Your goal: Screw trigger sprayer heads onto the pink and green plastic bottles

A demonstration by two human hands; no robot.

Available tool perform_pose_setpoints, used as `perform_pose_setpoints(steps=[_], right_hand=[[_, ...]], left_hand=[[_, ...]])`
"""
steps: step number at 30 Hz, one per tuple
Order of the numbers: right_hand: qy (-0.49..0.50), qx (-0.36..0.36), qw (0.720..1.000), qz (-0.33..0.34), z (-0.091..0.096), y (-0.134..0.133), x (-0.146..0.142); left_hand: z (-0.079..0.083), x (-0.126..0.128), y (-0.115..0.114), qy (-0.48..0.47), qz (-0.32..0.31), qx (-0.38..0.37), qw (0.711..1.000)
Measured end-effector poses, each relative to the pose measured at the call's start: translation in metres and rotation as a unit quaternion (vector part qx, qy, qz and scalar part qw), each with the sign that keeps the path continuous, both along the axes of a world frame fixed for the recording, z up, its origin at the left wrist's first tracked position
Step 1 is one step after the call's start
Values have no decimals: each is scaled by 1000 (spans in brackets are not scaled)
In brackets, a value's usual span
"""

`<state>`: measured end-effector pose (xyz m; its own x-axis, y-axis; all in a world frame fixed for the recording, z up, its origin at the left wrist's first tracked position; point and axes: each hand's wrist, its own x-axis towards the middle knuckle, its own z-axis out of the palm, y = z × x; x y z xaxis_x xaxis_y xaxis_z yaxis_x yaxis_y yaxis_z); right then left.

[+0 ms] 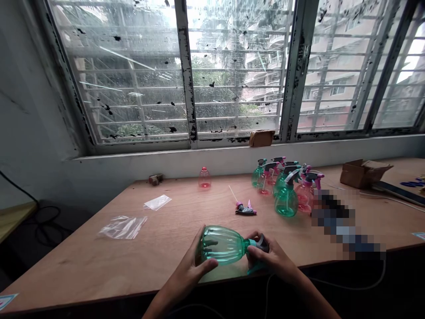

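Note:
A clear green spray bottle [223, 244] lies sideways in my two hands, just above the table's front edge. My left hand [195, 261] is wrapped round its wide base, with the thumb along the near side. Closed round the spray head [262, 243] and its turquoise collar is my right hand [265, 254]; part of the turquoise trigger shows beneath it. The neck sits against the collar, but whether it is fully screwed on I cannot tell. Beyond my hands, a loose pink and black spray head [245, 208] with a thin tube rests on the wood.
A pink bottle without a head [205, 178] stands near the wall. Several assembled green and pink spray bottles [286, 201] cluster at the right. Plastic bags [122, 227] lie left on the wooden table [83, 261]. A cardboard box [360, 173] sits far right, near a pixelated area.

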<state>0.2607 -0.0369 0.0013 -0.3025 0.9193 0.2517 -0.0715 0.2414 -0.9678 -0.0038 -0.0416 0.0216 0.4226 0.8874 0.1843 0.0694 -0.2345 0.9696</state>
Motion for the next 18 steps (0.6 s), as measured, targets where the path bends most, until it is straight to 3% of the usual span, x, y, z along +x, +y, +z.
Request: perform_pose_setpoints(steps=[13,18], right_hand=[[27,-13,1000,7,-5,1,0],[33,-11,999,-5,-5,1,0]], left_hand=[[-6,-1,4,-22,5,14,1000],[-3,0,-1,-47,-33,-1,998]])
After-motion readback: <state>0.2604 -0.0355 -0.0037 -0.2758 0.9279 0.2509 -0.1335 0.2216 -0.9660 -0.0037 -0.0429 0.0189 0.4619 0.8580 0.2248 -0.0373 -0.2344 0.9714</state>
